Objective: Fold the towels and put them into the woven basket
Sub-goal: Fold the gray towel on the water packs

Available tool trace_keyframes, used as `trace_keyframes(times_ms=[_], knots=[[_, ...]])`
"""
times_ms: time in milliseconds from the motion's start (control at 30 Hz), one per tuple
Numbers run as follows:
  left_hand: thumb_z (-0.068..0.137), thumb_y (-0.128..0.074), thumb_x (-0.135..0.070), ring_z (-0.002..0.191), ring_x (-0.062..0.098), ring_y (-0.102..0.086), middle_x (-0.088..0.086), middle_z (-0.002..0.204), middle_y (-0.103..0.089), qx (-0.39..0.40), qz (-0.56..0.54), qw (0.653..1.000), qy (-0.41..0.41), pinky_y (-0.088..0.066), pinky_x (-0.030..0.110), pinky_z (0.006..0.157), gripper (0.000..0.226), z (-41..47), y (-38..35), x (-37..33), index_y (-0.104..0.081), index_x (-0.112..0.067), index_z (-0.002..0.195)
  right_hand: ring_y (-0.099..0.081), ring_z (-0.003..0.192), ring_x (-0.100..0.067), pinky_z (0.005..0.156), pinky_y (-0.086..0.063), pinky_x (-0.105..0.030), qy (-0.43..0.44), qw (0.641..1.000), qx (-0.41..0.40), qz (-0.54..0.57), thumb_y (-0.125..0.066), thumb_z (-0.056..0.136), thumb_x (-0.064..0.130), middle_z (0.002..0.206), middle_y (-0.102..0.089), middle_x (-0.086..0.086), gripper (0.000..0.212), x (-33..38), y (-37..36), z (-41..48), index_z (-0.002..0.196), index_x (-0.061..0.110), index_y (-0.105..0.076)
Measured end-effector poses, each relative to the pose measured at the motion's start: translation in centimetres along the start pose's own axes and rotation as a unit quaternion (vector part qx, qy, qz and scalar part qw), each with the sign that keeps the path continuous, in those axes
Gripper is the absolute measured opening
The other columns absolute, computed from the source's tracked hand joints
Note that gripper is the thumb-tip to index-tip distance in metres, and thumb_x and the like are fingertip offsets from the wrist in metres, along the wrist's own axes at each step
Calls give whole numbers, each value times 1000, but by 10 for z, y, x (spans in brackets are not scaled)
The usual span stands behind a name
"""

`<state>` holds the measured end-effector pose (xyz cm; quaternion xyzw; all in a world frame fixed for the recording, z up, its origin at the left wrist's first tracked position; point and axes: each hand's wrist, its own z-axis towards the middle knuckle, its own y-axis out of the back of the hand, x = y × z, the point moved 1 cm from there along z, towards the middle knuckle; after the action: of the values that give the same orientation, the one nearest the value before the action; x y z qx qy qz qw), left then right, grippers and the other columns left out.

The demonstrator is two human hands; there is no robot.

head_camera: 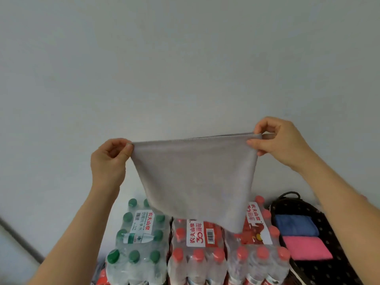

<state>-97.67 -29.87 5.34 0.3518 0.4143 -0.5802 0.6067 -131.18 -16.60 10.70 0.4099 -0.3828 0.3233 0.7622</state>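
At 10 and 2 o'clock, your left hand (109, 159) and right hand (281, 140) pinched the grey towel (195, 177); level corners were needed before folding.

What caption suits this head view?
Left hand and right hand hold the grey towel by its top corners above water bottles; blue towel and pink towel lie folded in the basket.

Plain grey wall (185, 58) w/ bottle packs (198, 262) below
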Motion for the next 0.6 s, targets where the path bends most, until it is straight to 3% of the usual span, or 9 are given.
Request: trace_keyframes(times_ms=[133,267,367,467,600], knots=[[91,-59,-1,51,13,-49,-3,63,-61,17,-48,998,-45,-40,19,49,22,3,-7,-16,-64,-21,83,-63,66,-10,68,-58,-23,32,999,17,18,-74,72,-11,80,-62,-6,32,7,22,6,94,12,-68],[88,-59,4,60,21,-61,2,71,-67,67,-75,994,34,-54,25,62,23,-33,6,15,-66,-17,81,-64,68,-5,68,-51,-15,-24,988,131,-75,-79,70,-2,74,-71,1,19,-16,21,-24,80,13,-72],[85,-65,-4,63,24,-60,8,70,-65,98,0,985,143,-53,28,63,10,-87,19,67,-66,-10,78,-67,71,-8,69,-54,-19,-98,957,232,-145,-81,70,3,76,-72,1,17,-64,-6,-69,74,16,-70],[86,-69,-18,61,24,-57,12,66,-65,91,122,955,254,-52,26,57,19,-150,31,119,-67,-3,74,-62,70,2,65,-48,-15,-140,910,324,-215,-75,71,9,71,-67,11,24,-116,-40,-123,66,30,-64],[76,-76,-6,62,22,-61,6,69,-66,89,226,921,304,-56,43,67,14,-198,41,152,-68,-18,78,-57,73,-1,65,-46,-15,-153,868,395,-261,-69,73,13,75,-62,14,25,-153,-68,-170,67,34,-58]])
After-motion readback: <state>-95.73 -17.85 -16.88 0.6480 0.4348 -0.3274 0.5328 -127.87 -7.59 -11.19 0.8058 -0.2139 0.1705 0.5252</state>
